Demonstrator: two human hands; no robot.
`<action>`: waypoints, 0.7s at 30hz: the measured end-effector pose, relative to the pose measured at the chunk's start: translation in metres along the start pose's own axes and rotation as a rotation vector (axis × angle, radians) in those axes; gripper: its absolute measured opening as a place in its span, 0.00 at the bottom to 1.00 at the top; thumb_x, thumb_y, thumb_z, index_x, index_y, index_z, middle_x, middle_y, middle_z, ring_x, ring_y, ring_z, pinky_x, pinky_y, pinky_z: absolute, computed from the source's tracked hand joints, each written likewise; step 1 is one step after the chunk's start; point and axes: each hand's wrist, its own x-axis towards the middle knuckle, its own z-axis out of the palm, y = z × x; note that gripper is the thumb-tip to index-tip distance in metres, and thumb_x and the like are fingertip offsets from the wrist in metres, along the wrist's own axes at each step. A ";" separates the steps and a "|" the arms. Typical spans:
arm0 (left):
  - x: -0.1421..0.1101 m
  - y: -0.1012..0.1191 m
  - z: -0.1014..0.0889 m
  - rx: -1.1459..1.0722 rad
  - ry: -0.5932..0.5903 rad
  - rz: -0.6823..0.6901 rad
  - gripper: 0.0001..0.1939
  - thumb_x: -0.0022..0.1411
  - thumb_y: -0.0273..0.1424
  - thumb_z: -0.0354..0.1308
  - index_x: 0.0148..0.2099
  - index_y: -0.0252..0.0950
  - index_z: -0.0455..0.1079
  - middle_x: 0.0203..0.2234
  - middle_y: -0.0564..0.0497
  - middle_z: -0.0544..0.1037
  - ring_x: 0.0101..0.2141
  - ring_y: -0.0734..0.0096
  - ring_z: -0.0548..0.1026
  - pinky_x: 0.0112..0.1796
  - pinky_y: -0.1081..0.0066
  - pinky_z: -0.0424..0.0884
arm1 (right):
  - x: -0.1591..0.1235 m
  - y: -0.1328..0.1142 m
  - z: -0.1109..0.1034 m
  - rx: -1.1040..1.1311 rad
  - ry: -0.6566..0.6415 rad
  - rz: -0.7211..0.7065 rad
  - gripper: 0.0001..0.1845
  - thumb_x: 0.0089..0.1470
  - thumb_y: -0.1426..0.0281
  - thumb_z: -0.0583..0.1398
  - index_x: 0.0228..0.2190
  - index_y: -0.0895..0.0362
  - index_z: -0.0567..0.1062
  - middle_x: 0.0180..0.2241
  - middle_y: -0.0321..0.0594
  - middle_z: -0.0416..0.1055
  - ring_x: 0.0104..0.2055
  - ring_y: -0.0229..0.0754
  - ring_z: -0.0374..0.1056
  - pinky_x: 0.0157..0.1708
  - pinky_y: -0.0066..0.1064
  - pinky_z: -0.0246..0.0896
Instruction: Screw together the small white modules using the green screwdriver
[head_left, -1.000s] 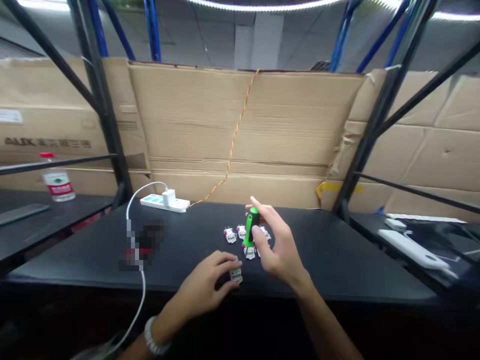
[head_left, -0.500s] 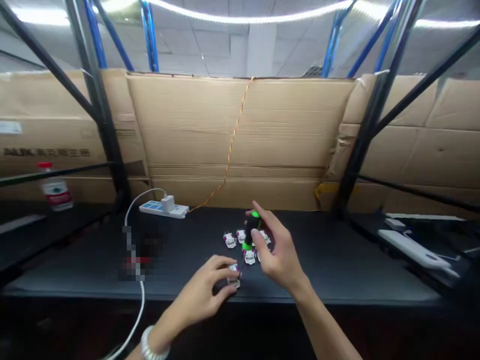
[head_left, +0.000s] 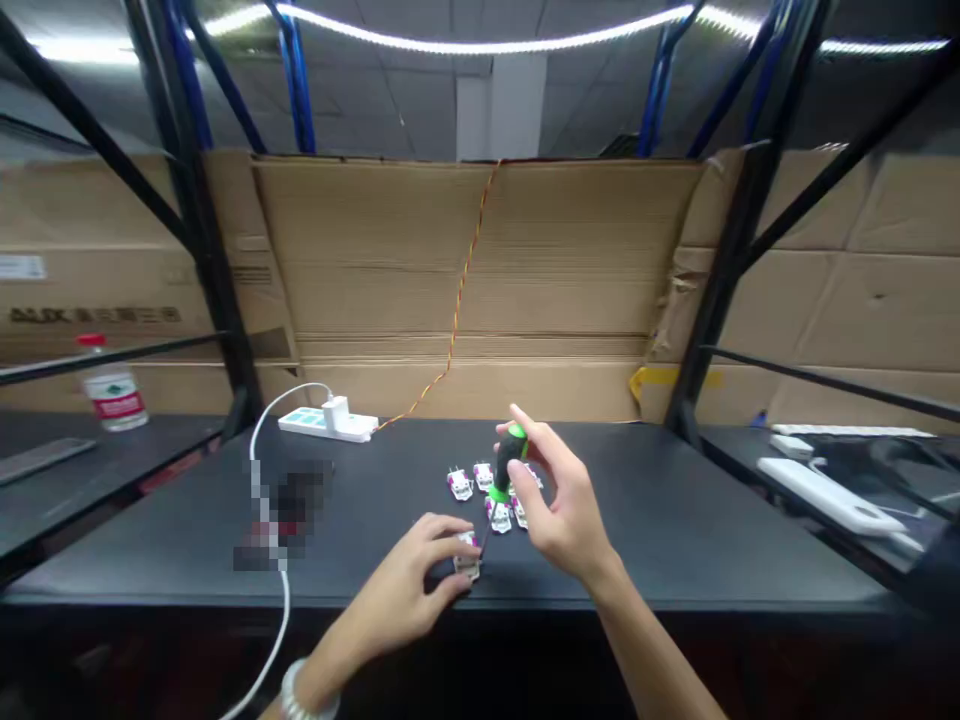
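Note:
My left hand (head_left: 412, 575) grips a small white plastic part (head_left: 466, 567) with a purple patch, near the table's front edge. In my right hand (head_left: 559, 500) is a screwdriver (head_left: 508, 458) with a black and green handle, its index finger stretched over the top. The shaft slants down to the left, and its tip is at the right side of the held part; whether it touches a screw is too small to tell. Just beyond, several similar white and purple parts (head_left: 460, 485) lie in a cluster, some partly hidden by my right hand.
A white power strip (head_left: 319, 424) with a plugged-in charger stands at the back left of the black table (head_left: 675, 540). Its white cable (head_left: 285, 600) runs down over the front edge. Cardboard (head_left: 360, 260) walls off the back, between dark metal posts (head_left: 214, 280).
The screwdriver's tip has come down to the left, from beside the loose parts to the part in my left hand. My left hand has stayed around that part. The view has shifted slightly.

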 end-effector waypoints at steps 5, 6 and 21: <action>-0.001 0.001 -0.001 0.015 0.022 0.022 0.13 0.73 0.33 0.62 0.56 0.44 0.81 0.61 0.43 0.77 0.61 0.54 0.75 0.64 0.53 0.71 | 0.002 0.004 -0.005 -0.016 0.037 -0.008 0.29 0.68 0.71 0.59 0.67 0.51 0.69 0.56 0.48 0.78 0.55 0.50 0.78 0.58 0.45 0.76; -0.001 0.002 -0.001 0.024 0.021 0.034 0.12 0.73 0.32 0.61 0.55 0.43 0.81 0.62 0.43 0.77 0.62 0.54 0.74 0.65 0.53 0.71 | 0.002 0.005 -0.006 -0.025 0.046 -0.007 0.28 0.67 0.71 0.59 0.67 0.51 0.70 0.56 0.47 0.78 0.54 0.50 0.78 0.58 0.45 0.76; 0.001 0.003 -0.003 0.123 -0.100 0.073 0.19 0.77 0.32 0.58 0.65 0.48 0.77 0.63 0.48 0.80 0.67 0.51 0.68 0.67 0.46 0.65 | -0.001 0.011 -0.010 -0.042 0.088 -0.001 0.27 0.67 0.71 0.60 0.65 0.51 0.71 0.55 0.47 0.78 0.54 0.50 0.78 0.57 0.45 0.76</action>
